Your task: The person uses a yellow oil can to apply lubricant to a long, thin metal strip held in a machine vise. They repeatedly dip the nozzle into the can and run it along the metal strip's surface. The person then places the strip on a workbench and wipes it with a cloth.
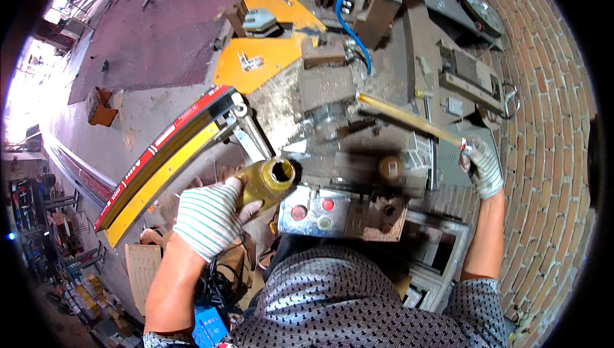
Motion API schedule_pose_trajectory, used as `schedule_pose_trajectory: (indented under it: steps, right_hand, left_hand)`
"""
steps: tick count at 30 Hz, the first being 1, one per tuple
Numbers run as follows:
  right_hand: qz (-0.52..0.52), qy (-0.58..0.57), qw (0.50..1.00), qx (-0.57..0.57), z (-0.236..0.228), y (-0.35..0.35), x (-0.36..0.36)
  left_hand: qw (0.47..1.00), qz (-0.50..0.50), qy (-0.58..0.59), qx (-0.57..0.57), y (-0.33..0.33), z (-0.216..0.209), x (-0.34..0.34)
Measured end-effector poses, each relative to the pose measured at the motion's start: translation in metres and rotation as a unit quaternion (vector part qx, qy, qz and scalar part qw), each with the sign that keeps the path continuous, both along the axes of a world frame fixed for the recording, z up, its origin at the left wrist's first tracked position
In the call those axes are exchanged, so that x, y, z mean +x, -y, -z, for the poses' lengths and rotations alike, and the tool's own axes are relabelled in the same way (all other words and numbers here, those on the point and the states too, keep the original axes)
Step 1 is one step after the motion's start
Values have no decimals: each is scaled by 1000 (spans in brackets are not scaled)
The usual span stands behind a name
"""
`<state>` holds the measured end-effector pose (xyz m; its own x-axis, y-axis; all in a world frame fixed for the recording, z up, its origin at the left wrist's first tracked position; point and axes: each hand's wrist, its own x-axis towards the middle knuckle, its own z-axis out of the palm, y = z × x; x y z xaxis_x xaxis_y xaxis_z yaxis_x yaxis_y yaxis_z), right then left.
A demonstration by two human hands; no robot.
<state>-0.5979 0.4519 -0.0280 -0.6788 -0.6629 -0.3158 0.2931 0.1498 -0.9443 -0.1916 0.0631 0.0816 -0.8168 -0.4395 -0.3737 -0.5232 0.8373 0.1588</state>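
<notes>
My left hand (211, 217), in a striped knit glove, is wrapped round an olive-yellow plastic bottle (259, 185). The bottle is tilted, and its uncapped mouth faces up. At the right, my gloved right hand (483, 166) grips the near end of a long, thin, yellowish stick (409, 119). Its far end reaches left over the machine bed, near a grey metal block (326, 86). I cannot make out whether that far end carries bristles. Between my hands is a metal control box (339, 215) with red and pale buttons.
A red, black and yellow guide rail (166, 156) slants out to the left. Yellow plates (256, 63) lie at the machine's far side, and a blue hose (341, 12) curves down behind the blocks. A brick wall (543, 156) runs along the right. Black cables (220, 284) hang below my left hand.
</notes>
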Motion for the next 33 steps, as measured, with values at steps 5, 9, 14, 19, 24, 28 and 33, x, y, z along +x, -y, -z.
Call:
schedule_pose_trajectory:
  steps: [5, 9, 14, 19, 24, 28, 33]
  right_hand:
    - [-7, 11, 1000, 0, 3, -2, 1]
    - [-20, -1, 1000, 4, -4, 0, 8]
    - [-10, -27, 1000, 8, -7, 0, 15]
    - [10, -28, 1000, 8, -6, -11, 11]
    - [26, -52, 998, 23, -13, -13, 6]
    - [7, -68, 997, 28, -14, -14, -6]
    - [-16, -115, 991, 68, -12, -15, -26]
  left_hand:
    - [1000, 1, -29, -4, -5, 12, 13]
    - [1000, -14, -9, -15, -6, 24, 24]
    - [997, -77, 3, 10, -10, 27, 33]
    - [995, -92, -28, 5, -13, 34, 49]
    - [964, -219, -113, 101, -18, 50, 73]
    - [935, -292, -153, 135, -25, 60, 87]
    - [886, -404, -138, 182, -36, 74, 104]
